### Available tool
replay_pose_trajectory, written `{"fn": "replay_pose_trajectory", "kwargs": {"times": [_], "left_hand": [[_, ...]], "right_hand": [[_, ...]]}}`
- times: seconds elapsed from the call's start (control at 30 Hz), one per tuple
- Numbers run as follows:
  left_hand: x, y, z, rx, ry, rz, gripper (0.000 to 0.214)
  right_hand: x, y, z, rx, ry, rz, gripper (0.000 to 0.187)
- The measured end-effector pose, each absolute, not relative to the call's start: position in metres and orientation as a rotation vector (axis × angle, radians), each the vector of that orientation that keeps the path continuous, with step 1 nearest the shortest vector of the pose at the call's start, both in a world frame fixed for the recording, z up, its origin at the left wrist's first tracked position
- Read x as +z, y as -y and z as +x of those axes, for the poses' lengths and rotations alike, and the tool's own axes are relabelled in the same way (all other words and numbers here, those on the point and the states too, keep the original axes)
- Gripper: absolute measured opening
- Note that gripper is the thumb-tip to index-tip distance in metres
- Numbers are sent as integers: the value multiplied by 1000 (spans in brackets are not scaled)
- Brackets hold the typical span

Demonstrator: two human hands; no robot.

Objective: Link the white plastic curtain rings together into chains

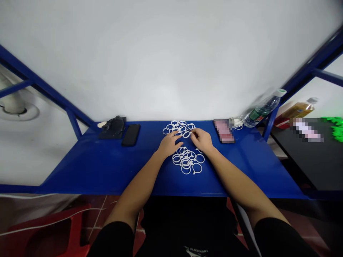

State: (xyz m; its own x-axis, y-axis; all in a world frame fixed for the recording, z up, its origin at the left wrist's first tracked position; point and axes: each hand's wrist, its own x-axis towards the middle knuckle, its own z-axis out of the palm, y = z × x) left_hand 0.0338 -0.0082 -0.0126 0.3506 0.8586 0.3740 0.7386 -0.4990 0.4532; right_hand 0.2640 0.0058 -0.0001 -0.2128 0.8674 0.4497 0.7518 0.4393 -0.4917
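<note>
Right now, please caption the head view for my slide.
Left hand and right hand among clustered white rings on a blue table.

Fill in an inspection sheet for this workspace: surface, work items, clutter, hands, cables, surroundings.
Surface: blue tabletop, no spills seen.
Job's things: white rings, each with a small tab where visible, in a far pile and a near pile.
Clutter: black phone, dark crumpled item, blurred-out device, green-labelled bottle.
Hands: left hand open at the far pile; right hand beside it, grip unclear.
Cables: white coil near the bottle.
Surroundings: white wall, blue frame, red stool.
</note>
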Motion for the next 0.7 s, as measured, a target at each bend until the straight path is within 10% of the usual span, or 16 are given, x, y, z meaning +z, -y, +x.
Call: {"fn": "replay_pose_trajectory", "kwargs": {"times": [0.7], "left_hand": [[12,25,40,1143,-1035,2364,18]], "right_hand": [[18,23,254,484,2109,-975,27]]}}
